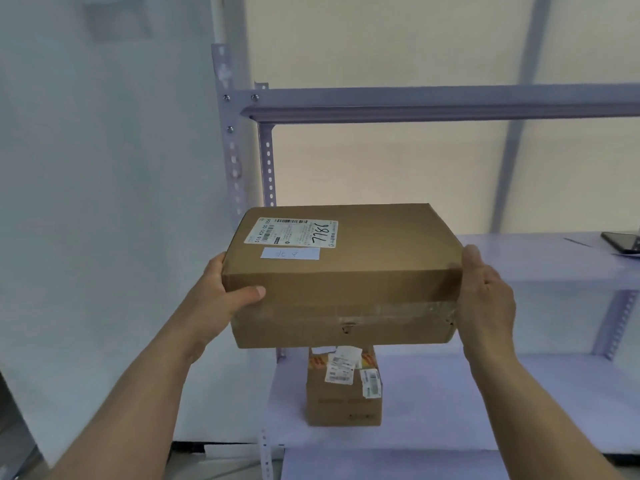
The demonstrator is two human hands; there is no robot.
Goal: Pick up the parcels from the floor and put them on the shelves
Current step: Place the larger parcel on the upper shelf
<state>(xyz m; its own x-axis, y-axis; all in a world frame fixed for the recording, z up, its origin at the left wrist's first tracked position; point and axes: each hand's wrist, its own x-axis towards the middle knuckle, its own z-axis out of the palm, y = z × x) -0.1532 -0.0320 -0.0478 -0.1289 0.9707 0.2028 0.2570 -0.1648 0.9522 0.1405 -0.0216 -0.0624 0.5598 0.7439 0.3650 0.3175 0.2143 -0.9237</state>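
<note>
I hold a large brown cardboard parcel [346, 278] in the air in front of a pale metal shelf rack. A white shipping label with "7186" written on it is stuck on its top. My left hand [225, 292] grips its left end, thumb on the front face. My right hand [485, 292] presses flat against its right end. The parcel hangs at the level of the middle shelf [554, 258], by the rack's left end. Below it, a smaller brown parcel [344, 389] with several labels stands on the lower shelf [450, 403].
A dark phone [623, 241] lies on the middle shelf at the far right. An upper shelf beam [433, 103] crosses above. The rack's perforated left posts [232, 140] stand next to a white wall on the left.
</note>
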